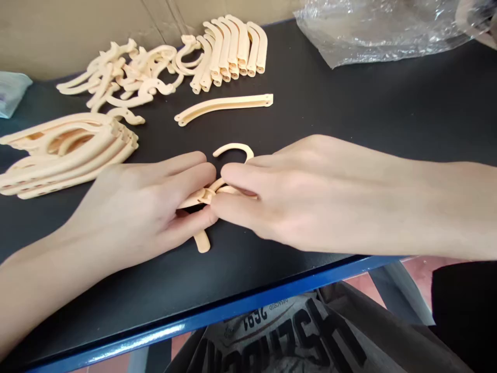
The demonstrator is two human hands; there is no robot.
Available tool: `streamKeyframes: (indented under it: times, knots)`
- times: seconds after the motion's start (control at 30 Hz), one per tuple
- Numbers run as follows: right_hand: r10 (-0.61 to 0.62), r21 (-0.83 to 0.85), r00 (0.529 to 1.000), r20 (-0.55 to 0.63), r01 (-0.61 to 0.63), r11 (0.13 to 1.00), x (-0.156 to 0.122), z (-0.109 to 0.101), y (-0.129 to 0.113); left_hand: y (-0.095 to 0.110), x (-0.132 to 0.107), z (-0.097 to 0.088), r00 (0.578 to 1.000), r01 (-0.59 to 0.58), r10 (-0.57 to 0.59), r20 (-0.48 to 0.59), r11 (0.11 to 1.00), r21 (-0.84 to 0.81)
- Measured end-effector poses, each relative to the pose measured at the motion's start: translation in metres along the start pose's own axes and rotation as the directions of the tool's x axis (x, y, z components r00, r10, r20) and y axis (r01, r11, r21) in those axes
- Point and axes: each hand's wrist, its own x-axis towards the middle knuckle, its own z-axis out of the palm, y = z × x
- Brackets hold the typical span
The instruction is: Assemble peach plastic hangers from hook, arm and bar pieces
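Both hands meet over cream plastic clothes-hanger parts near the table's front edge. My left hand [155, 197] is closed, pinching a hanger arm [202, 242] whose rounded end sticks out below the fingers. A curved hanger hook [235, 147] rises from under the fingers of my right hand [279, 191], which is closed around its lower part. Between the fingertips the hook's base and the arm's end touch at a small joint [204, 195]. How far they fit together is hidden by the fingers.
On the black table [349, 114] one loose hanger arm [225, 107] lies ahead. Behind it are a row of hanger arms [233, 46] and a heap of hooks [128, 72]. Folded hangers [70, 155] are stacked at left. Clear plastic [388, 31] lies back right; a printed bag [279, 336] hangs below the edge.
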Motion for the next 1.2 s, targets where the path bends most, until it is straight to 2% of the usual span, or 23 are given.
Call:
streamKeyframes:
  times: [0.13,0.3,0.53,0.8,1.2]
  knots:
    - [0.026,0.152,0.999,0.02,-0.029,0.988,-0.001,-0.003,0.005,-0.001,-0.001,-0.001,1.0,-0.008,0.008,0.003,1.0,0.019]
    - [0.032,0.186,0.999,-0.028,-0.027,0.982,0.0,-0.007,0.006,0.001,-0.001,0.0,0.999,0.002,0.0,-0.053,1.0,0.022]
    - [0.103,0.365,0.994,-0.044,-0.08,0.928,0.001,-0.007,0.007,0.002,-0.004,0.002,0.992,0.002,-0.003,-0.124,1.0,-0.01]
    - [0.135,0.359,0.98,-0.144,-0.075,0.93,0.0,-0.009,0.005,0.001,-0.009,0.008,0.987,0.075,-0.098,-0.13,0.982,-0.171]
    - [0.098,0.363,0.972,-0.213,-0.015,0.932,-0.001,-0.008,0.008,0.002,-0.007,0.006,0.98,0.087,-0.114,-0.162,0.982,-0.166]
